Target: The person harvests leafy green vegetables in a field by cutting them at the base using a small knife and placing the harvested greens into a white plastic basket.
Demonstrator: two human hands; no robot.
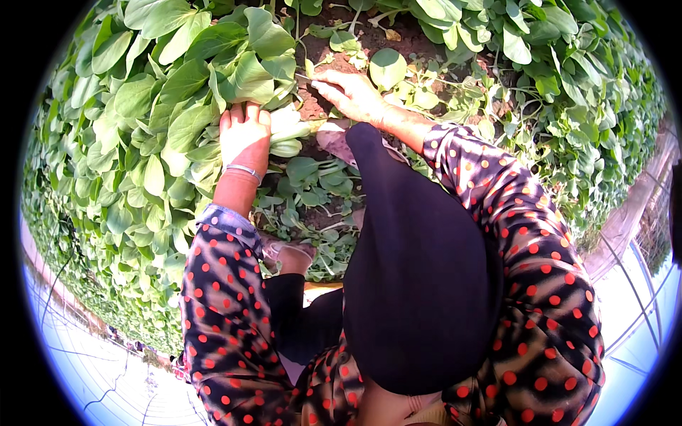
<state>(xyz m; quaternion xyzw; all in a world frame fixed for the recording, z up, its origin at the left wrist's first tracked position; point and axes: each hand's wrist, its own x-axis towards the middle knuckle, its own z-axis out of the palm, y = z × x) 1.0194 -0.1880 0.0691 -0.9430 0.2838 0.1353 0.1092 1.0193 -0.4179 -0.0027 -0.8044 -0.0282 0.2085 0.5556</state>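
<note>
Leafy green plants with pale, thick stalks, like pak choi (285, 133), lie beside my left hand (245, 133), at the upper left of the middle. The fingers of that hand reach in under broad leaves (248, 80); their tips are hidden, so its hold cannot be told. To the right, my right hand (349, 96) is bent low over reddish soil, its fingers curled around a thin, light-coloured tool (302, 77), perhaps a blade, which points left towards the plants. Most of this tool is hidden in the hand.
Dense leafy rows (133, 160) stand on the left and more (575, 69) at the upper right. Loose small greens (319, 181) lie on the soil between my feet, near a shoe (338, 144). A pale border strip (628, 218) and thin poles (647, 287) show at the right.
</note>
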